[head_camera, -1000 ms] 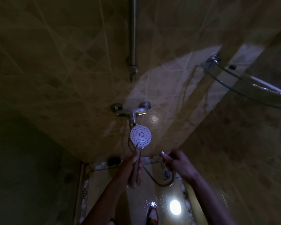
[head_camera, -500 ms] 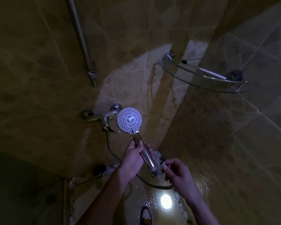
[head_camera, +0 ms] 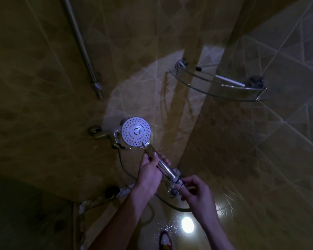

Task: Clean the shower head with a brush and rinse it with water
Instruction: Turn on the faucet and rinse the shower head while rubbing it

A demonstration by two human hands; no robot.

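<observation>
The shower head (head_camera: 135, 131) is round and white with many small holes, its face turned toward me in front of the wall tap (head_camera: 105, 137). My left hand (head_camera: 149, 175) grips its chrome handle (head_camera: 165, 167) in the middle. At the handle's lower end, where the hose (head_camera: 172, 204) joins, the fingers of my right hand (head_camera: 197, 193) pinch the fitting. On the glass corner shelf (head_camera: 220, 91) lies a thin white stick-like thing (head_camera: 229, 80), perhaps a brush; it is too dark to be sure.
A chrome riser pipe (head_camera: 83, 51) runs down the tiled wall at upper left. A floor drain (head_camera: 173, 192) sits below my hands. The wet floor reflects a bright light spot (head_camera: 187, 225). A shoe (head_camera: 165, 240) shows at the bottom edge.
The view has swung toward the corner, bringing the glass shelf into sight. The shower head has tilted up and to the left. My right hand has closed on the handle's lower end.
</observation>
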